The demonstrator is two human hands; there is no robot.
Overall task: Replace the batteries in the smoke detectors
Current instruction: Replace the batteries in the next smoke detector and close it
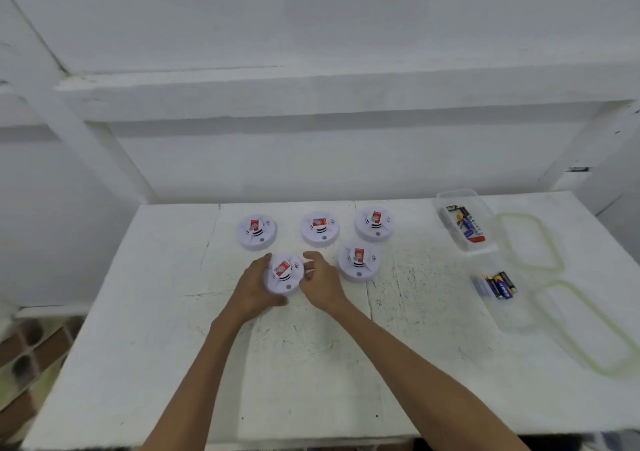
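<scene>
Five round white smoke detectors lie on the white bench (346, 364), each with a red sticker on top. The print on the stickers is too small to read. Small sound-wave marks and dark vent slits show beside the stickers.

Three detectors form the far row: the far-left detector (256, 232), the far-middle detector (319, 228) and the far-right detector (374, 224). The near-right detector (359, 259) lies just in front of them.

The held smoke detector (284, 274) sits near the middle of the bench, between both hands. The left hand (254, 286) grips it, its fingers (265, 260) wrapped over the left rim and the thumb under the near edge. The right hand (320, 281) holds the right rim with curled fingers (309, 270).

At the right, the far clear container (446, 201) holds loose batteries (467, 224) in black, blue and red. The near clear container (512, 315) holds blue and black batteries, their lettering blurred. Two clear lids with greenish seals, the far lid (530, 243) and the near lid (585, 326), lie just right of the containers.
</scene>
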